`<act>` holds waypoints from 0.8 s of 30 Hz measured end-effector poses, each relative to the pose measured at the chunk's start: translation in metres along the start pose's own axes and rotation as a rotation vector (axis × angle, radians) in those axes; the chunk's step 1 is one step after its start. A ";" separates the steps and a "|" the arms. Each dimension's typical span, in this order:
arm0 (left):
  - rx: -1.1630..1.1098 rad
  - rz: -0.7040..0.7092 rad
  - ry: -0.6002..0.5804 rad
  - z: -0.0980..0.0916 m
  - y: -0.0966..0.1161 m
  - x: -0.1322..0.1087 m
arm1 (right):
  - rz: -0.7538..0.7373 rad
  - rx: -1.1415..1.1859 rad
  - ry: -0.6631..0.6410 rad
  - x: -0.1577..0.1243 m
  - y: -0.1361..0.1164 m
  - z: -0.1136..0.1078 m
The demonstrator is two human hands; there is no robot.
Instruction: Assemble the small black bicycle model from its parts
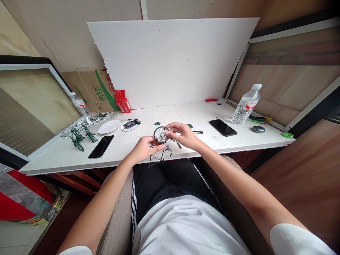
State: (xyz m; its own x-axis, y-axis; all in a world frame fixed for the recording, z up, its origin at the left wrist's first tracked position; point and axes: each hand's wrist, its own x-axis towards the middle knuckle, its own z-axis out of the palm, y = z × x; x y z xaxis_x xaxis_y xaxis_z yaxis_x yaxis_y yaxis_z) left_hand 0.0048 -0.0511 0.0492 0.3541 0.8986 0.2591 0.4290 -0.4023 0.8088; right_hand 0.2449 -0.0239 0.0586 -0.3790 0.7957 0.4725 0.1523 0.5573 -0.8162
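My left hand [145, 148] is closed on a small dark bicycle frame [162, 154], which hangs below the fingers in front of the table edge. A spoked toy wheel [160, 135] with a black rim stands upright just above the frame. My right hand [182, 135] pinches this wheel at its right side. Whether the wheel is joined to the frame is hidden by the fingers. Under and beside my right hand lie a small thin tool [179, 145], a black strip [198, 132] and a green piece [190, 126].
White plates [109, 126] stand left, one bearing black parts [132, 123]. Green model bicycles [79, 136] stand farther left. Phones lie at left [101, 146] and right [223, 127]. A water bottle [245, 105] stands right, near a round tin [258, 129]. A white board [172, 63] rises behind.
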 end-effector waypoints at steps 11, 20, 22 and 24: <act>0.005 0.069 0.124 0.002 0.007 -0.003 | -0.185 -0.186 -0.021 -0.007 -0.010 0.006; 0.168 0.318 0.327 -0.002 0.001 0.001 | -0.257 -0.243 0.071 -0.007 -0.001 0.003; 0.185 0.384 0.374 -0.002 0.000 0.001 | -0.209 -0.209 0.074 -0.008 0.003 0.004; 0.240 0.461 0.414 -0.002 -0.004 0.001 | -0.137 -0.155 0.052 -0.008 0.006 0.004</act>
State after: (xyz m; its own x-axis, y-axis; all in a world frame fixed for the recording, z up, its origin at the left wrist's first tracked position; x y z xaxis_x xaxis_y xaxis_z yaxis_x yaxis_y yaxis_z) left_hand 0.0018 -0.0478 0.0478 0.2179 0.5992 0.7704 0.4998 -0.7465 0.4393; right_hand 0.2451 -0.0280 0.0488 -0.3587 0.7189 0.5954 0.2431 0.6878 -0.6840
